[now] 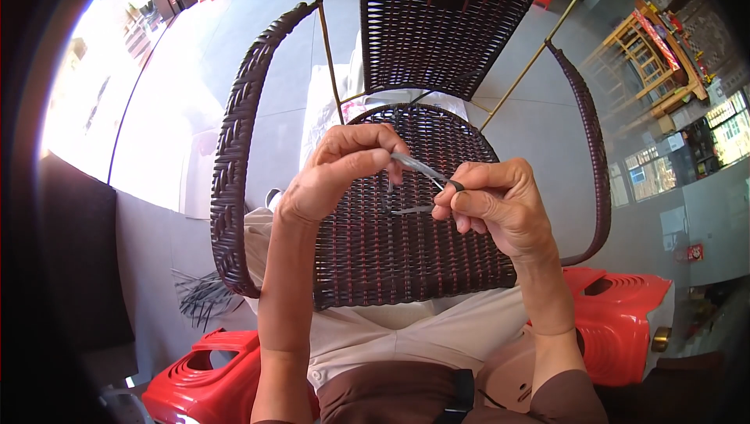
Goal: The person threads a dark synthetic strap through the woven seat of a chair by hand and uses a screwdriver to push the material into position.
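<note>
A dark brown woven chair stands before me, with its seat (406,260) between my forearms and its tall back (437,26) at the far side. Above the seat I hold a thin grey plastic weaving strip (422,168). My left hand (336,162) pinches one part of it between thumb and forefinger. The thumb and fingers of my right hand (500,201) close on the strip where it bends into a small dark loop. A short end sticks out leftward below the right fingers. Whether the strip joins the seat is unclear.
Wrapped armrests curve up on the left (234,143) and right (590,143), joined to bare metal rods. Red plastic stools (207,381) flank my legs. Loose dark strips (205,297) lie on the floor at left. Wooden furniture (656,57) stands at far right.
</note>
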